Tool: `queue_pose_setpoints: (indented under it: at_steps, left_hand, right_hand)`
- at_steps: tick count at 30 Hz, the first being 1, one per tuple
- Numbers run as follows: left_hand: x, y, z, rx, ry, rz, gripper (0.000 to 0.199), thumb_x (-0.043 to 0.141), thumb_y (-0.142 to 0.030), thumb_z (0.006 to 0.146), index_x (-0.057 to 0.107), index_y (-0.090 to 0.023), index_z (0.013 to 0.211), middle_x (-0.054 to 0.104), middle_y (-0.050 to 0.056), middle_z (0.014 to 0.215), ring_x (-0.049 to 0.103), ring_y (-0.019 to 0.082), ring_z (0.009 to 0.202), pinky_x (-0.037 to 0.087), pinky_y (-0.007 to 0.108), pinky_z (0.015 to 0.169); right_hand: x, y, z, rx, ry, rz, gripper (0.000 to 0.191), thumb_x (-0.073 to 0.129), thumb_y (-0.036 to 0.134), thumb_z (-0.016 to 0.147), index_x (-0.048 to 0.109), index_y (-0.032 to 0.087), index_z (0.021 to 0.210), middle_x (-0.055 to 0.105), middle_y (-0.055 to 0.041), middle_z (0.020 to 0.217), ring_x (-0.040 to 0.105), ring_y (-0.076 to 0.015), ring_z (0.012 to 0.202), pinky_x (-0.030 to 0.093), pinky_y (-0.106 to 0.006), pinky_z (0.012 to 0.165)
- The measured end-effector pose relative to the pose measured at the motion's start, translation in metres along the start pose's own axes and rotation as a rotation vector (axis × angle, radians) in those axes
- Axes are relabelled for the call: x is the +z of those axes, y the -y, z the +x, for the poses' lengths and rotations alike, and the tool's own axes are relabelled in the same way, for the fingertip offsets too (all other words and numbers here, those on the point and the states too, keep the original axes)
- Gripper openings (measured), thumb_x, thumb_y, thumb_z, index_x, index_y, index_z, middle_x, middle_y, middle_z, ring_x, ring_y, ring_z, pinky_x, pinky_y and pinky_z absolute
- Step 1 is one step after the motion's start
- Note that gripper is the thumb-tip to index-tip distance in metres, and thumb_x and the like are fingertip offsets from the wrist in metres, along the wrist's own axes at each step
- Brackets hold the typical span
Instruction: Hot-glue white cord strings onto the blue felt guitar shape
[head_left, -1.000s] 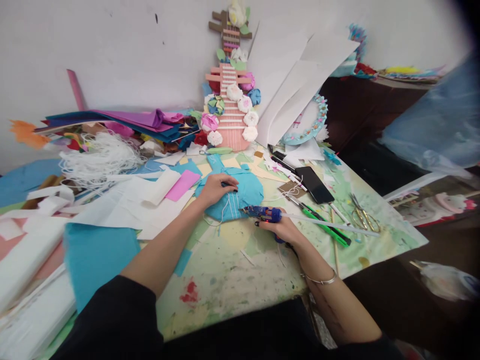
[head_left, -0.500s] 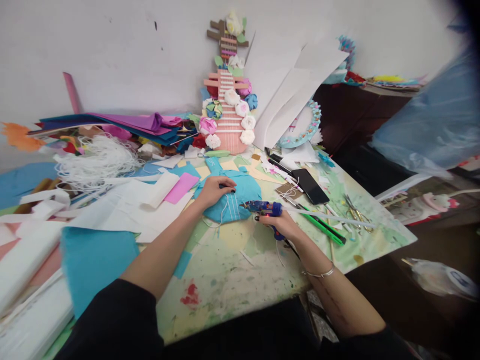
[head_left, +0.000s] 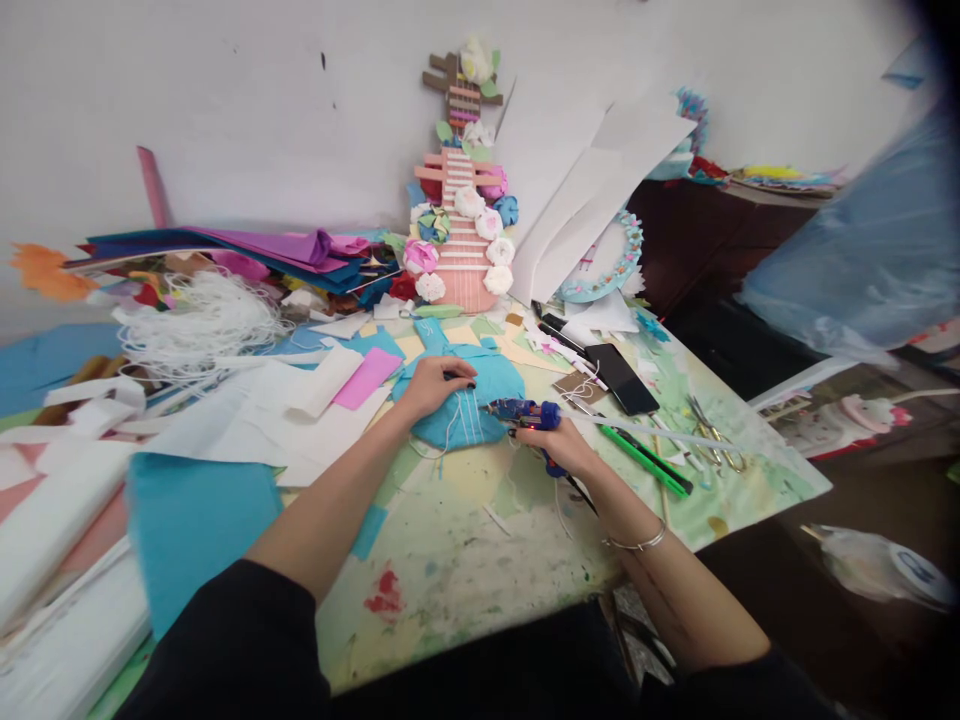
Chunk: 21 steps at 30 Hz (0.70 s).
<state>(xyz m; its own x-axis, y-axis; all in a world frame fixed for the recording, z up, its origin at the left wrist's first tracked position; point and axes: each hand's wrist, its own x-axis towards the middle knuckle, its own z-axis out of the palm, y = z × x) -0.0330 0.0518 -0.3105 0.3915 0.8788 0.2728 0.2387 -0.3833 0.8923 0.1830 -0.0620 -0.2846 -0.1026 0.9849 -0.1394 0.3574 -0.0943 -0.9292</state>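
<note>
A turquoise paper-covered craft shape (head_left: 499, 375), like a small lute, lies flat on the table with several white strings (head_left: 470, 415) running down its lower part. My left hand (head_left: 442, 385) rests on it with bent fingers pressed together at the top of the strings; what the fingertips pinch is partly hidden, though a string leads out from beneath them. In my right hand (head_left: 566, 445) is a blue hot glue gun (head_left: 536, 415), gripped by its handle with a long white glue stick out the back. Its nozzle points left, close to the strings.
A pink paper lute with paper flowers (head_left: 463, 250) leans on the wall. Tangled white string (head_left: 199, 325) and paper sheets cover the left side. To the right lie a phone (head_left: 621, 378), a green cutter (head_left: 646, 460) and scissors (head_left: 716, 440). Turquoise paper (head_left: 202, 530) lies near my left arm.
The view has shifted slightly. Both hands hold nearly the same place, and the glue gun's nozzle remains beside the strings.
</note>
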Motion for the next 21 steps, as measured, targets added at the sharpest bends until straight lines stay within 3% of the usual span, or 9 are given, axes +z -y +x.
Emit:
queue_pose_setpoints:
  at_steps: [11, 17, 21]
  left_hand:
    - [-0.001, 0.001, 0.001, -0.017, 0.002, -0.072, 0.018, 0.071, -0.026, 0.068, 0.072, -0.015, 0.082, 0.075, 0.007, 0.081, 0.071, 0.02, 0.076, 0.055, 0.032, 0.076]
    - [-0.001, 0.001, 0.001, -0.037, 0.0, -0.095, 0.019, 0.071, -0.025, 0.067, 0.072, -0.013, 0.081, 0.075, 0.008, 0.08, 0.071, 0.02, 0.076, 0.055, 0.032, 0.076]
    - [-0.001, 0.001, 0.001, -0.033, -0.005, -0.104, 0.019, 0.071, -0.026, 0.067, 0.072, -0.013, 0.081, 0.075, 0.008, 0.079, 0.071, 0.021, 0.076, 0.056, 0.032, 0.075]
  right_hand:
    - [0.001, 0.003, 0.002, -0.027, 0.026, 0.0, 0.013, 0.063, 0.026, 0.064, 0.067, 0.019, 0.073, 0.043, 0.0047, 0.053, 0.035, -0.0112, 0.052, 0.027, -0.026, 0.048]
    - [0.001, 0.007, 0.009, -0.04, -0.009, -0.032, 0.028, 0.065, 0.028, 0.065, 0.073, 0.02, 0.09, 0.054, 0.0021, 0.062, 0.043, -0.0139, 0.059, 0.035, -0.026, 0.055]
    - [0.0, 0.008, 0.012, -0.033, -0.03, -0.055, 0.023, 0.066, 0.03, 0.065, 0.073, 0.017, 0.083, 0.049, 0.0032, 0.057, 0.041, -0.0127, 0.056, 0.033, -0.025, 0.053]
